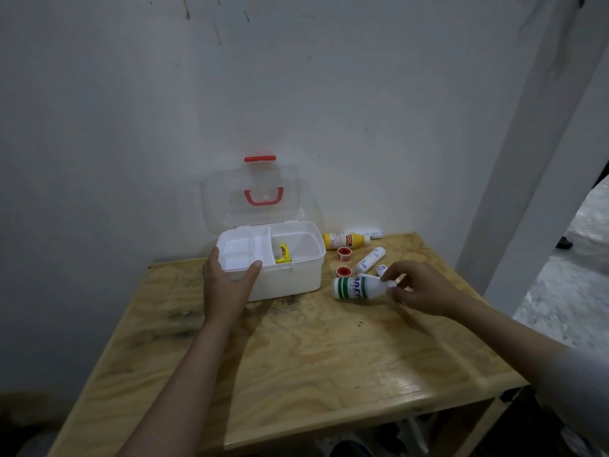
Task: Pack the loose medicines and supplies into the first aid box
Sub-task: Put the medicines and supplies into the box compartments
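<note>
At the left we see the left hand (227, 285) resting against the front left corner of the first aid box (286, 282). Its fingers are spread, the thumb lies on the rim of the inner tray (242, 250), and the hand grips nothing else. The white box stands on the wooden table (296, 357) close to the wall, and its clear lid (257, 196) with the red handle stands open behind it. Inside the box, beside the tray, we see a small yellow packet (283, 253).

To the right of the box the loose supplies lie on the table. Near the wall there is a yellow bottle (346, 240) on its side, and behind it a white tube (370, 233). In front of them we see two red tape rolls (344, 253), one nearer to us than the other, and a white tube with a label (370, 259) lying between them and the right hand.

Further right, the right hand (418, 288) grasps the white bottle with green stripes (357, 287) by its neck, with the fingertips closed around it. The bottle is lying on its side. We cannot tell if it touches the table.
</note>
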